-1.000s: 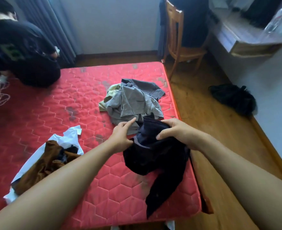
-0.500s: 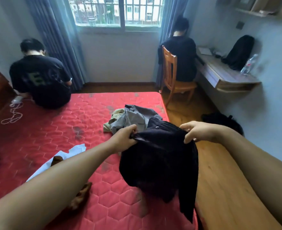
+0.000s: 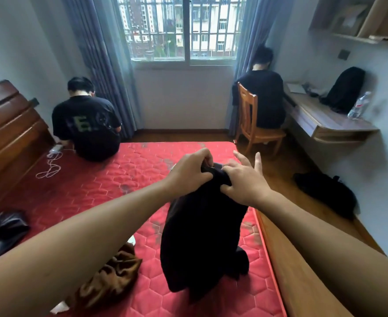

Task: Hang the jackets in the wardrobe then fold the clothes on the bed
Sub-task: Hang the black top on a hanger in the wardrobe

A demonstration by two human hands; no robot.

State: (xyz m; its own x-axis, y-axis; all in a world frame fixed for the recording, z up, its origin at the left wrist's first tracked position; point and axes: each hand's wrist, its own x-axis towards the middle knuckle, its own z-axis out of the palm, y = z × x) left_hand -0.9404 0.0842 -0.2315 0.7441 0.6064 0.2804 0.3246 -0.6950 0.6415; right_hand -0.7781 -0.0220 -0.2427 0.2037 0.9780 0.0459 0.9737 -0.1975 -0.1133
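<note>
While clutched by the left hand [image 3: 191, 172] and, seemingly, pinched by the right hand [image 3: 243, 181], the black cloth garment [image 3: 204, 236] is hung vertically.

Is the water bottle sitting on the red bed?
No, the water bottle stands on the wooden desk by the wall, away from the red bed.

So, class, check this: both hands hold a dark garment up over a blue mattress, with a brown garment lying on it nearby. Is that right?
No: the head view shows the mattress is red, not blue. The left hand and right hand do hold the dark garment up over it, and the brown garment lies on it nearby.
</note>
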